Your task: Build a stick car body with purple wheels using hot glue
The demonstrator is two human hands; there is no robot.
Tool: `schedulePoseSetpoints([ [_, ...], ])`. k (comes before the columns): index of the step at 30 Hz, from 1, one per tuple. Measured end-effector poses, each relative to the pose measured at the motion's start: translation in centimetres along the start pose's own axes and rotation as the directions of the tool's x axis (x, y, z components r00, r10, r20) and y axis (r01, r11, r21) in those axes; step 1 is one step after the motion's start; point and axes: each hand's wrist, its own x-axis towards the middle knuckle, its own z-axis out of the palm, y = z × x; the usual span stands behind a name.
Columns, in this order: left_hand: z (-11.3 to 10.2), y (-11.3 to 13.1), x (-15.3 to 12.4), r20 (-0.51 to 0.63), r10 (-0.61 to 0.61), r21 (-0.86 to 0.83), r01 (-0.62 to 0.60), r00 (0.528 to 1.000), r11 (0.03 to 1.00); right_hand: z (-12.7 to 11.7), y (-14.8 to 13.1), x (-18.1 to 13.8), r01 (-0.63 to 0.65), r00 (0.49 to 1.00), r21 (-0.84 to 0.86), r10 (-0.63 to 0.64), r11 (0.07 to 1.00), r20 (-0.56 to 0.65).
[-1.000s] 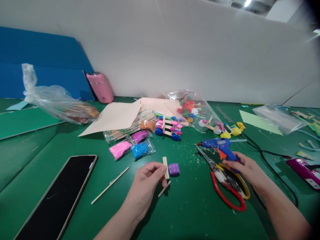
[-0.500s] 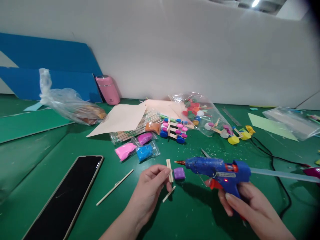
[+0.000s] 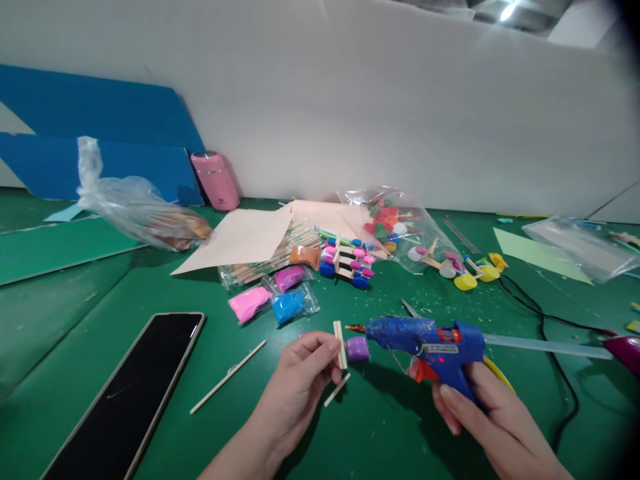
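Between the thumb and fingers of my left hand (image 3: 306, 373) is a pair of short wooden sticks (image 3: 340, 345), side by side and nearly upright. My right hand (image 3: 487, 407) is wrapped round the handle of a blue hot glue gun (image 3: 425, 340), a finger at its red trigger. The gun's nozzle (image 3: 356, 328) points left, close to the sticks; whether it touches them I cannot tell. A clear glue stick (image 3: 545, 345) juts from its back. Behind the sticks lies a purple clay piece (image 3: 358, 348). A short stick (image 3: 337, 390) rests under my left fingers, and a longer stick (image 3: 228, 377) lies further left.
A phone (image 3: 125, 393) lies at the left. Clay packets (image 3: 289, 303), a bundle of sticks (image 3: 265, 263) and a small stick-and-clay model (image 3: 347, 261) lie ahead. Scissors (image 3: 410, 308) poke out behind the gun. A black cable (image 3: 547, 360) runs along the right.
The glue gun in my right hand has shifted slightly left, bringing its nozzle nearer the sticks. My left hand stays almost still with the pair of sticks.
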Motion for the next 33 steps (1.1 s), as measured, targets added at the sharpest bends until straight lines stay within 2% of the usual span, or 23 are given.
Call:
schedulePoseSetpoints([
  [9, 0.0, -0.1, -0.2, 0.045, -0.006, 0.006, 0.006, 0.999, 1.0, 0.2, -0.8, 0.2, 0.01, 0.998, -0.008, -0.01, 1.0, -0.058],
  [15, 0.0, -0.1, -0.1, 0.056, -0.012, 0.003, 0.012, 0.998, 1.0, 0.9, -1.4, 0.2, -0.039, 0.984, 0.094, 0.054, 0.995, -0.169],
  [20, 0.0, -0.1, -0.2, 0.07, -0.012, -0.004, 0.012, 0.997, 1.0, 0.9, -1.4, 0.3, -0.04, 0.989, 0.123, 0.057, 0.992, -0.133],
  [26, -0.1, -0.1, -0.2, 0.078, -0.009, -0.003, 0.009, 0.997, 1.0, 0.6, -1.2, 0.1, -0.05, 0.993, 0.073, 0.057, 0.996, -0.106],
  [33, -0.1, -0.1, -0.2, 0.078, -0.009, 0.002, 0.008, 0.997, 1.0, 0.2, -0.7, 0.3, -0.005, 0.999, 0.059, 0.008, 0.998, -0.054],
])
